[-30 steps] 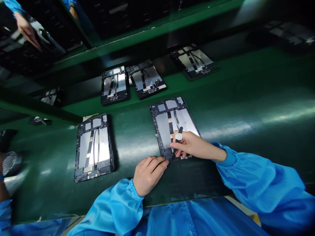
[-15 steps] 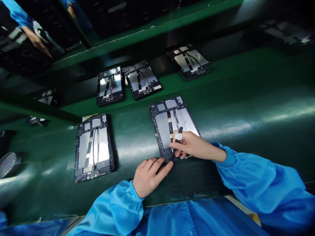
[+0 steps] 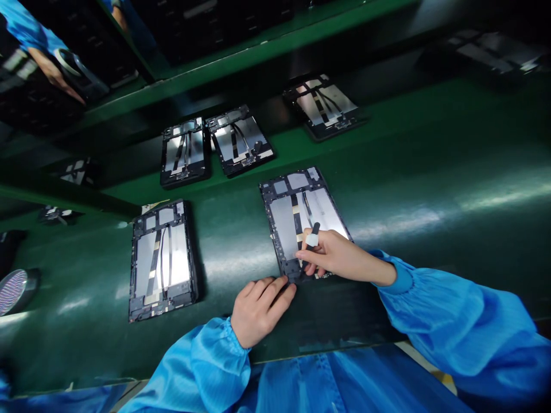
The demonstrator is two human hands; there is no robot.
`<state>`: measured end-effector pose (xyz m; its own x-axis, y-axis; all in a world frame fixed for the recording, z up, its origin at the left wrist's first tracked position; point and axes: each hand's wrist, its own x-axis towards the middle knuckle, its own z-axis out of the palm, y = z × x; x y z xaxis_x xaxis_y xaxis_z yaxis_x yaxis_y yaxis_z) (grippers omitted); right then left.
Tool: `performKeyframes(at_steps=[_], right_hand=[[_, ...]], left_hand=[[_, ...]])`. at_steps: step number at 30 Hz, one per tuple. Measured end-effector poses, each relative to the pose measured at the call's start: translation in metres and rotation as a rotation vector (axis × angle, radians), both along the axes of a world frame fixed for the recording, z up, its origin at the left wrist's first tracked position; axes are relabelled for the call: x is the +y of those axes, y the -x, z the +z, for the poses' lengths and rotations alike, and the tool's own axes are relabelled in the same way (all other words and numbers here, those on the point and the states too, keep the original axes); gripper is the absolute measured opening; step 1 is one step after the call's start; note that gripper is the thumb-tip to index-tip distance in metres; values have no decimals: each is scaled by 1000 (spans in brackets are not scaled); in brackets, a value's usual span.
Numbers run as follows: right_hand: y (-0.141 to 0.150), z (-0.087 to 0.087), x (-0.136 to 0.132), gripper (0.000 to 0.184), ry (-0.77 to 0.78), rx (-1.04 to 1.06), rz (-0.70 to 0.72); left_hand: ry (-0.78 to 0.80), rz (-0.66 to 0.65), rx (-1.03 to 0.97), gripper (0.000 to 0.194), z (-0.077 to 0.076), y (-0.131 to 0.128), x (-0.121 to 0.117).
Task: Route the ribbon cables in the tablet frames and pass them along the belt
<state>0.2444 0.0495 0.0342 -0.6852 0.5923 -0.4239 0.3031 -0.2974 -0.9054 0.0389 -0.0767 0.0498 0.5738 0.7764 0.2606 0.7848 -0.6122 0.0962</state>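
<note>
An opened tablet point(image 3: 282, 218), its silvery inside and dark ribbon cables showing, lies on the green bench in front of me. My right hand point(image 3: 331, 252) is over its lower part, with thumb and fingers closed around a slim black tool point(image 3: 315, 228) wrapped in a white band. The tool's tip points down at the tablet's lower edge, where my fingers partly hide it. My left hand point(image 3: 258, 310) rests at the lower left corner, fingers stretched out and fingertips touching the frame; nothing shows in it.
Another opened tablet point(image 3: 144, 252) lies to the left. Further back are two tablets side by side point(image 3: 185, 152) point(image 3: 241, 140) and one more tablet point(image 3: 322, 106). A green post point(image 3: 86, 198) and a round metallic object point(image 3: 15, 289) stand left. Another person's hand point(image 3: 54, 71) shows at upper left.
My left thumb has drawn back slightly to the left along the tablet's lower edge. My right hand stays nearly in place. The background has shifted a little left in view.
</note>
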Motion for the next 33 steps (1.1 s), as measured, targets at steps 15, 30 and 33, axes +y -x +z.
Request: performKeyframes(at_steps=[15, 30, 33], right_hand=[[-38, -10, -15, 26, -253, -33, -166], [-33, -17, -20, 20, -154, 34, -236], [-34, -16, -20, 19, -161, 26, -239]], left_hand=[[66, -7, 50, 34, -3, 0, 7], [88, -4, 52, 42, -11, 1, 5], [84, -4, 73, 43, -10, 0, 4]])
